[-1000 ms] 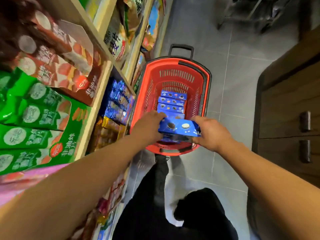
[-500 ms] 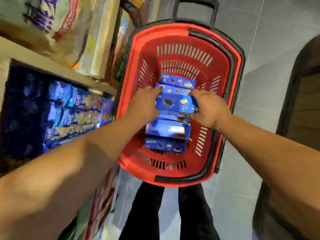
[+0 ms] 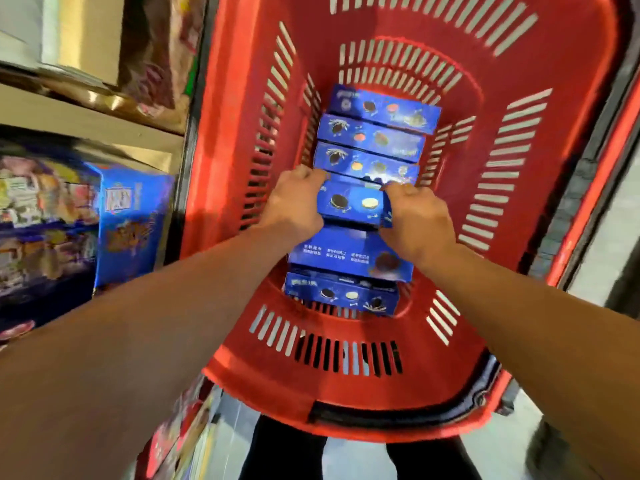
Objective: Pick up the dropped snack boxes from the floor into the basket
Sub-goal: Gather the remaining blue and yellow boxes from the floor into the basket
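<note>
No print on the blue snack boxes (image 3: 349,256) is legible (all blurred).

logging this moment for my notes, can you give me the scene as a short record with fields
setting: shop aisle, stocked shelf on the left
container: red basket on the floor
held item: blue snack box, gripped at both ends
left hand: on the box's left end
right hand: on the box's right end
already in basket: row of blue boxes, at least five besides the held one
held box position: inside the basket, in a gap in the row

Held: blue cookie box (image 3: 351,203), gripped by left hand (image 3: 294,202) and right hand (image 3: 417,220)
Place: inside red basket (image 3: 346,386), among 5 other boxes (image 3: 372,136)
</note>
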Demonstrator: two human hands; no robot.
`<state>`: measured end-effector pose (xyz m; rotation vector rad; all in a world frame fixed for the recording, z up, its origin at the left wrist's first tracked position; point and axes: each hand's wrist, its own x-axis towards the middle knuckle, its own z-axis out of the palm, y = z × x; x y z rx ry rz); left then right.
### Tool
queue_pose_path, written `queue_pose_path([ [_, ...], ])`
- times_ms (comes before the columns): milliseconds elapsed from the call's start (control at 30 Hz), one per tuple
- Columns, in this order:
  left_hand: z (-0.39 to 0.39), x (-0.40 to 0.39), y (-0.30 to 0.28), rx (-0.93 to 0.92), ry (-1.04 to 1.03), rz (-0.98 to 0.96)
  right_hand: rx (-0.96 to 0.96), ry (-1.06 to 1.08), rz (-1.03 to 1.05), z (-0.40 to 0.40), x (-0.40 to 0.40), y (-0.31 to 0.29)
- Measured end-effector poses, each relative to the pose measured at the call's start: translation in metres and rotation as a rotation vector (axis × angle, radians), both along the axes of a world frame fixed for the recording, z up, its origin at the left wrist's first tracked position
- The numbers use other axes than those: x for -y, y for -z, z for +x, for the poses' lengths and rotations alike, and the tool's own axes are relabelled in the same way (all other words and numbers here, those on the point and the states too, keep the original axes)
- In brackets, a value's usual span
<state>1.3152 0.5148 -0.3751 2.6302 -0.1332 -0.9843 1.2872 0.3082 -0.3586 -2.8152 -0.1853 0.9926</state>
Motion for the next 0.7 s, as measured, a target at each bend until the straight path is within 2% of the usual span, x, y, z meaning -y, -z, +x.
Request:
queue_pose_path([
  [133,-0.009,-0.001,0.027,-0.1,-0.098,-0.089,-0.104,0.09,0.054,-0.006,0.0,0.026],
  [267,-0.016,0.001,0.038,-0.195,-0.102,-0.119,-0.204,0.157,0.069,-0.008,0.002,0.045],
  [367,-0.018,0.001,0.037,-0.197,-0.097,-0.11,-0.275,0.175,0.037,-0.01,0.004,0.049],
  [533,-0.009,-0.003,0.008,-0.186,-0.04,-0.108,-0.27,0.205,0.034,-0.003,0.001,0.021],
  [700,-0.006,0.005,-0.052,-0.128,-0.042,-0.196,-0.249,0.225,0.084,-0.004,0.001,-0.032],
])
